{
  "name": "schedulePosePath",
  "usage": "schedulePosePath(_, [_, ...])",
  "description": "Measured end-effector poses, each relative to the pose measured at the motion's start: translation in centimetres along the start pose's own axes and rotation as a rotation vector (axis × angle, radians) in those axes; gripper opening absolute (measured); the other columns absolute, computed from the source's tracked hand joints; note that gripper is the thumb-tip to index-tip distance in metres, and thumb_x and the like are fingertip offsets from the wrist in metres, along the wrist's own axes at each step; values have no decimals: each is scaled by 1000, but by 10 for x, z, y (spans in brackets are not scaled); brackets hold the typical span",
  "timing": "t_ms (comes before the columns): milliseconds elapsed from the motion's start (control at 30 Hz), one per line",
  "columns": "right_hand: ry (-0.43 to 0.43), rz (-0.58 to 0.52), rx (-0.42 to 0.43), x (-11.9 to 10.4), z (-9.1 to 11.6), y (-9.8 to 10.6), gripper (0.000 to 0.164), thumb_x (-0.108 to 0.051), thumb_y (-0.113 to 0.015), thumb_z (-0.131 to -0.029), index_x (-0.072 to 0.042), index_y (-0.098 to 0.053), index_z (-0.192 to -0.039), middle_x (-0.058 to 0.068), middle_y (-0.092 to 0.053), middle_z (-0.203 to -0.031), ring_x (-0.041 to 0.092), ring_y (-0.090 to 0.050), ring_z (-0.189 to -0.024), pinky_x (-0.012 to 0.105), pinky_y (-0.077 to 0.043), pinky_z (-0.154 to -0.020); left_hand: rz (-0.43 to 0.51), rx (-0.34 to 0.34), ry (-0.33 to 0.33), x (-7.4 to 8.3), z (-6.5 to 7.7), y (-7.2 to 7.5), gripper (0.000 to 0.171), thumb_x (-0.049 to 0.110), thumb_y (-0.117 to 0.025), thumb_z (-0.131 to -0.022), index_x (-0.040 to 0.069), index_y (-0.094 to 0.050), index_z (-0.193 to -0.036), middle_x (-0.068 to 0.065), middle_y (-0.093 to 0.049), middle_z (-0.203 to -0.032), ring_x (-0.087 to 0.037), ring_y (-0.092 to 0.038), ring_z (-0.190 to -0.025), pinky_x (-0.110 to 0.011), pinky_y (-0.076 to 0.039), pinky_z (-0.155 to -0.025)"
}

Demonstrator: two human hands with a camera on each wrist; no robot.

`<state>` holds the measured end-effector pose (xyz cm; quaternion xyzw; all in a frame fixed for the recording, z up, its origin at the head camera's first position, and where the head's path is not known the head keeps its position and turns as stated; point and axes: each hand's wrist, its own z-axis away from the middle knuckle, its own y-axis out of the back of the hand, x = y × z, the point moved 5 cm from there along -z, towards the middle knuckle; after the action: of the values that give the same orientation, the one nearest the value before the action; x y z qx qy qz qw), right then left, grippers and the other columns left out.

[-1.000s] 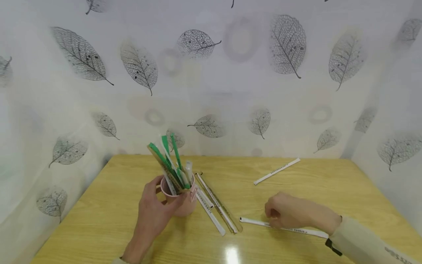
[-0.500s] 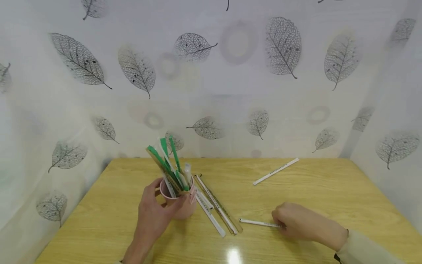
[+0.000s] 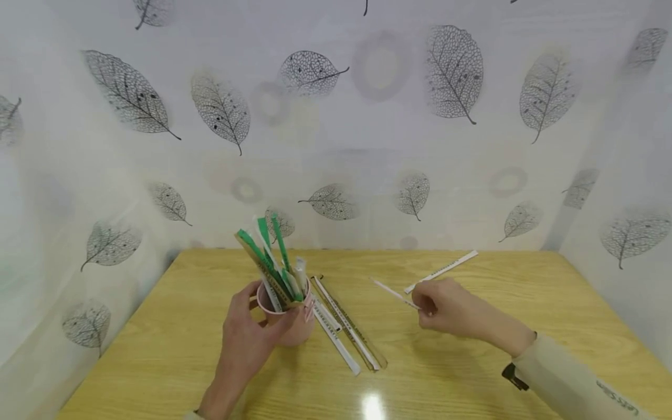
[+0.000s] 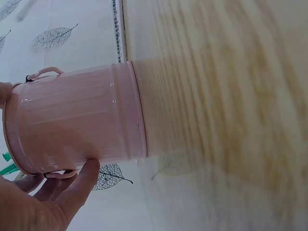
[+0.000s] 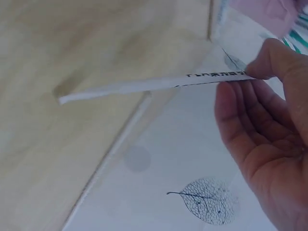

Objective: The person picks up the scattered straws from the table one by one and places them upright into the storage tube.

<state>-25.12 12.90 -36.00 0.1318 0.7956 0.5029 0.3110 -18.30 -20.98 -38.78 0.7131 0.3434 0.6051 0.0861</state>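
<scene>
My left hand (image 3: 247,344) grips the pink pail (image 3: 296,333) from its left side, fingers and thumb around it near the rim. In the left wrist view the pail (image 4: 77,120) stands upright on the table, with small handles on its sides. Green, white and brown paper-wrapped straws (image 3: 270,265) stick up out of the pail. To the right, my right hand (image 3: 452,306) pinches one white paper-wrapped straw (image 3: 391,290) above the table. The right wrist view shows this straw (image 5: 125,87) between thumb and fingers, with dark print near the grip.
Several wrapped straws (image 3: 349,324), white and brown, lie slanted just right of the pail. Another white straw (image 3: 448,269) lies toward the back right, beyond my right hand. Leaf-patterned cloth (image 3: 336,146) surrounds the wooden table (image 3: 157,344) at the back and sides.
My right hand has picked up the white straw from the front right of the table and moved it up, away from me and leftward. The left hand keeps its hold on the pail.
</scene>
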Motion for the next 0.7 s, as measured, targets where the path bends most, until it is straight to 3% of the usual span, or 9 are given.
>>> schedulePosePath(200, [-24,-239,255,0,-35,22,23,6,-64,-75,-16,-60,-83,-7,-61,-76,3,-60,-69,20,-56,-63,-2,15,-20,0,-2,1,83,55,-77,-69,20,-41,-136,-3,-46,-127,-23,-55,-111,-31,-59,-76])
schedulePosePath(367, [-77,-482,443,-10,-67,30,18,7,-64,-80,-7,-64,-92,6,-66,-85,11,-63,-76,25,-58,-72,-3,17,-23,0,-3,2,84,55,-78,-69,20,-41,-136,-3,-46,-127,-23,-54,-111,-31,-59,-76])
schedulePosePath(533, [-91,-660,543,-28,-100,26,15,3,-65,-80,1,-63,-94,13,-65,-90,14,-65,-83,27,-58,-79,1,22,-28,0,-4,1,83,56,-78,-69,21,-42,-136,-2,-47,-127,-23,-55,-110,-31,-58,-75])
schedulePosePath(700, [-59,-744,599,-51,-125,18,15,5,-65,-80,4,-62,-95,17,-66,-90,14,-66,-82,32,-59,-80,5,34,-56,0,-4,-1,82,52,-79,-69,17,-43,-135,-5,-48,-125,-25,-56,-108,-30,-59,-75])
